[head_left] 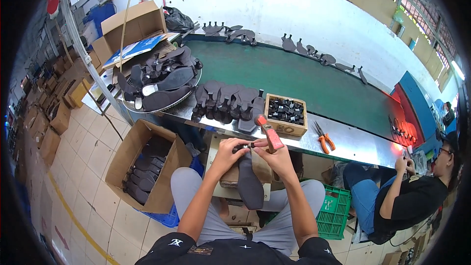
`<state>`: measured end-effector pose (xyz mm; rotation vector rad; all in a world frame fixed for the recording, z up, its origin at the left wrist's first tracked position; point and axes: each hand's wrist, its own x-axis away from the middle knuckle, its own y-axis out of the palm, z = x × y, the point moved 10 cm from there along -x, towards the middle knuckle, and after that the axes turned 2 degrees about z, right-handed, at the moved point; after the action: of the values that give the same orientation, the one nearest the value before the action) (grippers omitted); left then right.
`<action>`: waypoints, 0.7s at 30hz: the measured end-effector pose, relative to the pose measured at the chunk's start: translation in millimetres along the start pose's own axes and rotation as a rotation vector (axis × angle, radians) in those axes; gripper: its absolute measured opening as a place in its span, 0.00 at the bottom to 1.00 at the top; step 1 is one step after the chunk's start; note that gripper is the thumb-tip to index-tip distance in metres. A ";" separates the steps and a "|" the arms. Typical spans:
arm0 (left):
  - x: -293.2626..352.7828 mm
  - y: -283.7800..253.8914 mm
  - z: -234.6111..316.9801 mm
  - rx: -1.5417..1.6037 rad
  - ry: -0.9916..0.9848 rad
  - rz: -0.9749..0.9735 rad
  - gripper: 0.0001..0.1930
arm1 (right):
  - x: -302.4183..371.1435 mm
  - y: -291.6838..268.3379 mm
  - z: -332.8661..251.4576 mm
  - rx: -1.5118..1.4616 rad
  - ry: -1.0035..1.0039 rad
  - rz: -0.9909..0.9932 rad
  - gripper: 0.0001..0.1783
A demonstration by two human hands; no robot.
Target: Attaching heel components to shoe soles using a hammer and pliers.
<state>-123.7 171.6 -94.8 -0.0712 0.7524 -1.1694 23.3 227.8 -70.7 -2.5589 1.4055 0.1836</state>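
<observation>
A dark shoe sole lies across a wooden block between my knees, its heel end away from me. My left hand is closed at that end, pinching a small black heel piece. My right hand meets it from the other side, thumb and finger at the same piece. A red hammer is tucked in my right hand, its head pointing up and away. The fingers partly hide the joint between heel piece and sole.
Beyond my hands, a wooden box of small black heel pieces stands on the metal bench edge beside orange-handled pliers. Heeled soles line the edge; a heaped round tray is left. A carton holds soles; a co-worker sits right.
</observation>
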 end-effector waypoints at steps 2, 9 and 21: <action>6.2 1.2 -0.3 0.111 -0.026 0.003 0.13 | -5.4 3.4 8.9 0.015 0.029 -0.032 0.12; 21.7 3.0 -23.7 0.143 -0.201 -0.033 0.16 | -9.4 26.2 23.2 0.085 0.013 -0.156 0.14; 12.6 -1.8 -7.4 0.172 -0.141 -0.020 0.15 | -1.0 26.4 -21.1 0.560 -0.305 -0.165 0.15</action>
<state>-127.1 162.5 -106.0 -0.0176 0.5256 -1.2305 0.5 209.6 -53.4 -2.0639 0.9598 0.1235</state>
